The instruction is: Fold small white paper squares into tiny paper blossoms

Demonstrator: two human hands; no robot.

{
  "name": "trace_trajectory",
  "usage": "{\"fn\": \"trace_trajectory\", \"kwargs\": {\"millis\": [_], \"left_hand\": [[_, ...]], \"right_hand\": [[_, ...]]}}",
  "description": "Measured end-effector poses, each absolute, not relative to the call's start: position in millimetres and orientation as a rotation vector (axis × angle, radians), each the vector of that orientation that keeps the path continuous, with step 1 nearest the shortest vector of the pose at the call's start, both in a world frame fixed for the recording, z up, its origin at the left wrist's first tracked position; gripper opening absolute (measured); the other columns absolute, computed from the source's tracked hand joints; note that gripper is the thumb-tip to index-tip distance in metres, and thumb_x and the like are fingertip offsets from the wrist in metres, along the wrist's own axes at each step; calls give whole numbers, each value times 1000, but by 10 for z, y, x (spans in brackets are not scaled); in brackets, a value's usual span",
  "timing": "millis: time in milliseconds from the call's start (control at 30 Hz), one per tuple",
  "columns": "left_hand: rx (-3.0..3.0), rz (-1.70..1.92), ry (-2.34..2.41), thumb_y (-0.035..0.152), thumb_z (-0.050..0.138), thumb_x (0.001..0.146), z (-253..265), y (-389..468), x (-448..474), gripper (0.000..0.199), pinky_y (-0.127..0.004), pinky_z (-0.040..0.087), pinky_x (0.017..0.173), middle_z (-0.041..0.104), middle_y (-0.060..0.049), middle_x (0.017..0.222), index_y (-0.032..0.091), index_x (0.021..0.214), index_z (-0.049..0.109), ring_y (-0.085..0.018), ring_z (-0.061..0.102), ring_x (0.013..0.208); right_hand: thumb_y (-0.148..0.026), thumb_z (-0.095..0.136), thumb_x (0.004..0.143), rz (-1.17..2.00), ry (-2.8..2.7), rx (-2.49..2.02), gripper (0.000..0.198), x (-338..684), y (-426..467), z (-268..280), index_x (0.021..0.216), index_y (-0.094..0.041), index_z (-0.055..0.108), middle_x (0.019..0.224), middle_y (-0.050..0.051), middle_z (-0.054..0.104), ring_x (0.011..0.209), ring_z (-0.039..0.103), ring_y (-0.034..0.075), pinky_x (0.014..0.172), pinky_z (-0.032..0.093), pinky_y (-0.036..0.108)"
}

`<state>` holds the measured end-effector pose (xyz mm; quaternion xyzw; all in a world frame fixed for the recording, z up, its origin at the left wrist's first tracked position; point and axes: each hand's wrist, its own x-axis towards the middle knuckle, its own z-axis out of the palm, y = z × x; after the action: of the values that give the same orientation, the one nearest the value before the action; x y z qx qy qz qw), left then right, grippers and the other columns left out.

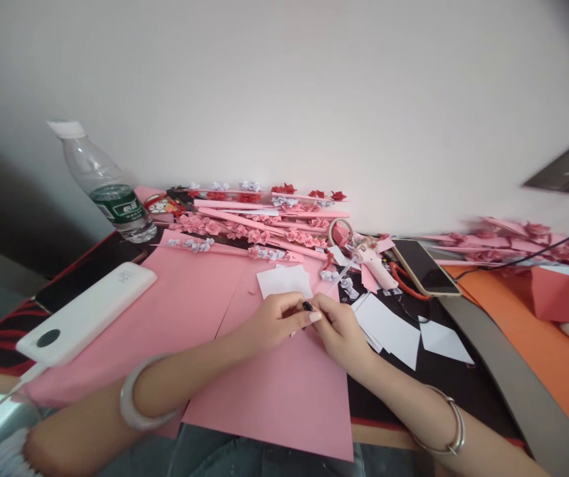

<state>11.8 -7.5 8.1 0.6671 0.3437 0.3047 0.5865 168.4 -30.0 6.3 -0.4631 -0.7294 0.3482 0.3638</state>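
Observation:
My left hand (280,318) and my right hand (336,326) meet above the pink paper sheets (279,397), fingertips pressed together. Both are closed in a pinch. Whatever lies between the fingers is mostly hidden; a small dark spot shows there, and I cannot tell whether it is a nail or an object. Just behind the left hand lie small white paper pieces (284,281). Beyond the right hand is a pink-and-white glue gun (374,265), with folded white paper flowers (348,287) near it. A stack of white paper pieces (391,328) lies to the right of that hand.
Pink paper flower stems (264,232) line the wall, with more stems (517,242) at the right. A water bottle (110,189) and a white power bank (88,311) stand and lie on the left. A phone (427,267), tape roll (340,232) and orange paper (527,338) are rightward.

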Motion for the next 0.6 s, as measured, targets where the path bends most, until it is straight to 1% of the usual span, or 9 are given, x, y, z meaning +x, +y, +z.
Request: {"fn": "trace_trajectory", "kwargs": {"millis": [133, 367, 600], "left_hand": [[1536, 771, 779, 42, 45, 85, 52, -84, 134, 35, -20, 24, 46, 36, 7, 53, 16, 63, 36, -6, 31, 47], [1478, 864, 814, 40, 35, 90, 81, -196, 197, 34, -21, 25, 49, 33, 6, 57, 18, 65, 33, -7, 29, 51], [1454, 961, 917, 35, 30, 93, 65, -271, 270, 31, -22, 26, 51, 29, 5, 61, 19, 67, 29, -9, 28, 54]], "right_hand": [[-28, 32, 93, 919, -1797, -1211, 27, 1631, -329, 35, 67, -20, 34, 55, -6, 32, 49, 29, 8, 48, 25, 21], [-25, 31, 93, 785, -1796, -1228, 26, 1567, -367, 63, 68, -20, 34, 58, -5, 39, 51, 36, 9, 50, 29, 21], [-25, 31, 93, 745, -1796, -1273, 26, 1535, -350, 37, 68, -20, 32, 58, -6, 35, 50, 33, 9, 49, 27, 22]]}}
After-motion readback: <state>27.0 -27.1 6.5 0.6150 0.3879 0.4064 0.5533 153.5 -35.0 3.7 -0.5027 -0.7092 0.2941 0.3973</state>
